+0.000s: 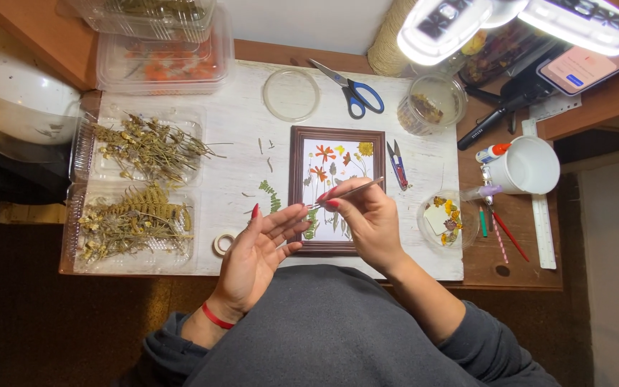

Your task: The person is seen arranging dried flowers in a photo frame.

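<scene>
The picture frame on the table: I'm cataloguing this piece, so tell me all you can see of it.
The picture frame is a small upright rectangle with a dark brown, wood-looking border around a white panel. Pressed flowers in orange, red and yellow, with green sprigs, lie on the panel. It lies flat on the whitewashed board, below the blue-handled scissors. The right hand, holding thin tweezers, and the left hand cover its lower part; whether they touch it cannot be told.

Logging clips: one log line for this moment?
right hand: holds tweezers | left hand: open, empty | below: framed pressed flowers
</scene>
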